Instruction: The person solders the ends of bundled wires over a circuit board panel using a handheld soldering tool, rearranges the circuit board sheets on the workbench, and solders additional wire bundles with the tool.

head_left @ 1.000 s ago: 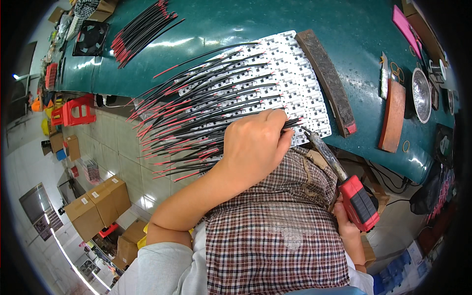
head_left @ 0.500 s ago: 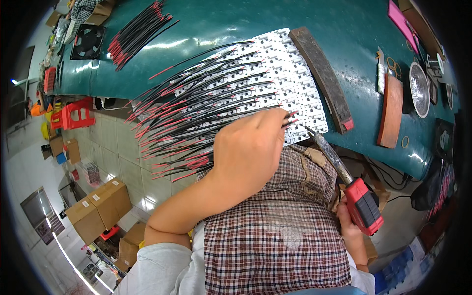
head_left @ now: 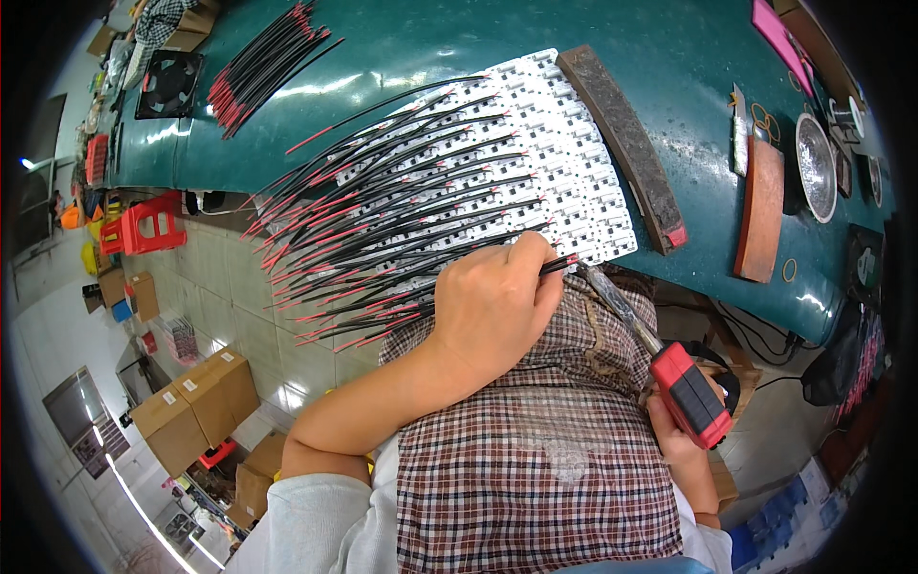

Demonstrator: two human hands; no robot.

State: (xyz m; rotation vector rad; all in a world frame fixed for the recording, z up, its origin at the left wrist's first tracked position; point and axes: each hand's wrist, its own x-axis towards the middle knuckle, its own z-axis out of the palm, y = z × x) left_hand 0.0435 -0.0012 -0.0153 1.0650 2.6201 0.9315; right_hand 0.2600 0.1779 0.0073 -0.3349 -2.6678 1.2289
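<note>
My left hand [head_left: 497, 301] is closed in a pinch on a black wire [head_left: 557, 265], holding its red end at the near corner of the white circuit board panel [head_left: 583, 163]. My right hand [head_left: 681, 435] grips a red and black soldering iron [head_left: 690, 394]. The iron's tip rests at or very near the wire's end; whether they touch is too small to tell. Rows of black wires with red ends [head_left: 402, 182] lie across the panel, fanning off to the left over the table edge. Part of these wires is hidden behind my left hand.
A dark bar [head_left: 626, 148] lies along the panel's right side. Farther right are a wooden block [head_left: 760, 212], a metal bowl [head_left: 815, 167], a knife [head_left: 739, 131] and rubber bands [head_left: 765, 122]. A wire bundle [head_left: 270, 69] and a black fan [head_left: 170, 84] lie at the far left.
My left hand has come down and slightly right, bringing a wire to the panel's near corner. The soldering iron has shifted left and down, its tip now at that wire's end.
</note>
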